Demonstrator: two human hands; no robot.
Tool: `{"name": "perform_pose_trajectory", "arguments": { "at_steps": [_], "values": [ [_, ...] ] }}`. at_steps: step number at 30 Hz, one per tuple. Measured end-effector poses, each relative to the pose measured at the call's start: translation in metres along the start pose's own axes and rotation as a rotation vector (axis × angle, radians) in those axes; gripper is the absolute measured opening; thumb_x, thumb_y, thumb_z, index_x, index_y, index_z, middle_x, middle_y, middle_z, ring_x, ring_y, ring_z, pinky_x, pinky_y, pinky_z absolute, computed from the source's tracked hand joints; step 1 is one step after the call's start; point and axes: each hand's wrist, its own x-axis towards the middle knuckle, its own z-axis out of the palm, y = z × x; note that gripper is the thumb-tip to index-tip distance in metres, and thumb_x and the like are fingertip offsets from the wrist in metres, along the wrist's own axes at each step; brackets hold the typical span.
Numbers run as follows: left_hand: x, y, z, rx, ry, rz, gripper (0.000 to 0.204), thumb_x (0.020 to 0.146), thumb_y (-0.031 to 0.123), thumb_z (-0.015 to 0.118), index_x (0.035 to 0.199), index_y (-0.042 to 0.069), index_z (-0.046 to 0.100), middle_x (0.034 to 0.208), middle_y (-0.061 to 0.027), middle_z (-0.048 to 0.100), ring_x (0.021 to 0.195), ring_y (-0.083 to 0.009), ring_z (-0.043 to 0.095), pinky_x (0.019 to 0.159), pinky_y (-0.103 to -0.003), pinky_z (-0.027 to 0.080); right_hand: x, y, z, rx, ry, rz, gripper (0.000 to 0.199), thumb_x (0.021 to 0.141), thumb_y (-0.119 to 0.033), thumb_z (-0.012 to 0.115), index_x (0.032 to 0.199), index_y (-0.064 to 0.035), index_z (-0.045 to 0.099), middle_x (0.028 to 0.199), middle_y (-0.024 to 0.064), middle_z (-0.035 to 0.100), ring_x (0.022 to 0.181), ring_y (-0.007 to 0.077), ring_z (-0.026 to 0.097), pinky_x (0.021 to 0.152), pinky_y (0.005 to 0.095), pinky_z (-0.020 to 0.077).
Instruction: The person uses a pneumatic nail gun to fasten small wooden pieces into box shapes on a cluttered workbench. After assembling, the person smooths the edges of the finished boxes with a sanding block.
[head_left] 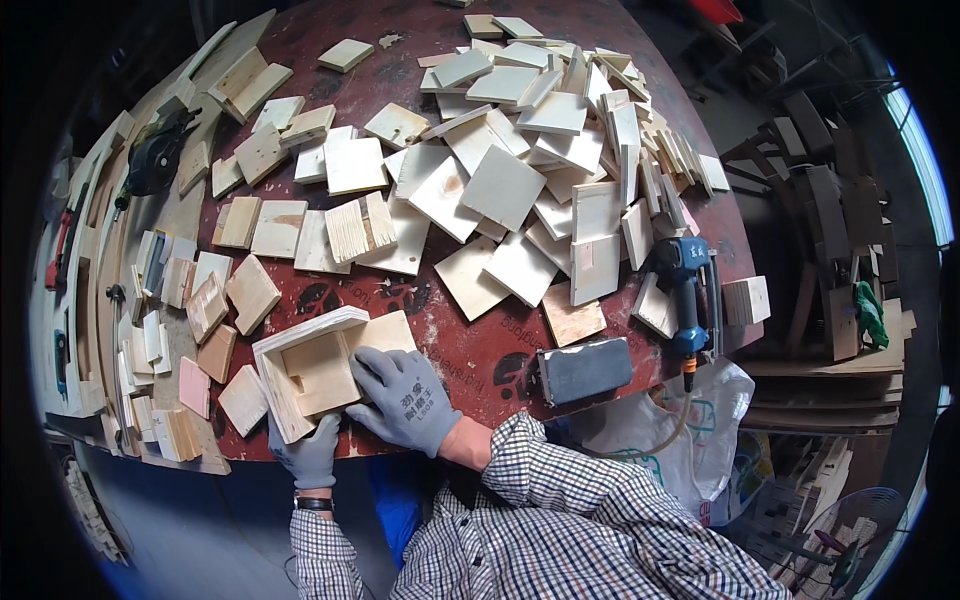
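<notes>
A small wooden box (312, 362) with raised edges sits tilted at the table's near edge, its hollow inside facing up. My left hand (308, 455), in a grey glove, grips its near left corner from below; some fingers are hidden under the wood. My right hand (408, 402), gloved alike, closes over the box's right side, fingers bent at its inner edge. Beside those fingers a pale wooden board (392, 330) shows at the box's right; whether it is fixed to the box I cannot tell.
A large heap of square wooden boards (505, 188) covers the red table (470, 350). At the right edge lie a blue nail gun (688, 290) with a hose and a dark grey block (586, 370). Wood offcuts (180, 435) line the left. A plastic bag (690, 430) hangs below.
</notes>
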Motion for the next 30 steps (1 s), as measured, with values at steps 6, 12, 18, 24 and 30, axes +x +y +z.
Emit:
{"name": "perform_pose_trajectory", "arguments": {
  "at_steps": [6, 12, 18, 24, 30],
  "values": [
    [-0.005, -0.015, 0.003, -0.029, 0.032, -0.044, 0.071, 0.067, 0.018, 0.089, 0.128, -0.005, 0.063, 0.116, -0.0206, 0.071, 0.101, -0.0371, 0.07, 0.092, -0.044, 0.057, -0.003, -0.001, 0.003, 0.03, -0.031, 0.04, 0.06, 0.086, -0.037, 0.074, 0.133, -0.0013, 0.059, 0.131, 0.0133, 0.056, 0.105, 0.0301, 0.059, 0.088, 0.0436, 0.0479],
    [-0.004, -0.021, 0.0, -0.126, -0.007, -0.072, 0.056, 0.081, 0.005, 0.083, 0.131, -0.007, 0.063, 0.12, -0.016, 0.074, 0.103, -0.0262, 0.072, 0.093, -0.04, 0.058, -0.006, 0.006, -0.01, 0.306, 0.124, -0.012, 0.053, 0.087, -0.028, 0.072, 0.13, -0.0014, 0.056, 0.128, 0.0172, 0.055, 0.11, 0.0351, 0.057, 0.093, 0.046, 0.0451],
    [-0.006, -0.028, 0.0, -0.072, 0.045, -0.067, 0.06, 0.078, 0.008, 0.084, 0.131, -0.007, 0.062, 0.12, -0.0149, 0.072, 0.105, -0.0253, 0.07, 0.095, -0.039, 0.056, -0.036, 0.038, -0.152, -0.067, 0.274, 0.099, 0.048, 0.088, -0.023, 0.077, 0.13, -0.0067, 0.062, 0.128, 0.0108, 0.062, 0.106, 0.0284, 0.063, 0.091, 0.0424, 0.0464],
    [-0.006, -0.021, 0.003, -0.123, 0.039, -0.07, 0.058, 0.077, 0.006, 0.083, 0.13, -0.006, 0.063, 0.117, -0.0136, 0.073, 0.102, -0.0233, 0.07, 0.092, -0.038, 0.058, -0.071, 0.133, -0.243, -0.603, 0.174, 0.497, 0.056, 0.088, -0.032, 0.078, 0.133, -0.006, 0.059, 0.121, 0.0141, 0.063, 0.106, 0.0338, 0.065, 0.088, 0.0464, 0.0517],
    [0.0, 0.0, 0.003, -0.15, 0.022, -0.07, 0.059, 0.072, 0.009, 0.086, 0.125, -0.004, 0.064, 0.112, -0.0139, 0.073, 0.096, -0.0261, 0.071, 0.088, -0.039, 0.058, -0.024, 0.129, -0.218, -0.614, 0.083, 0.33, 0.078, 0.082, -0.042, 0.083, 0.141, -0.0047, 0.048, 0.123, 0.0178, 0.06, 0.102, 0.0346, 0.065, 0.086, 0.0469, 0.0515]
  ]
}}
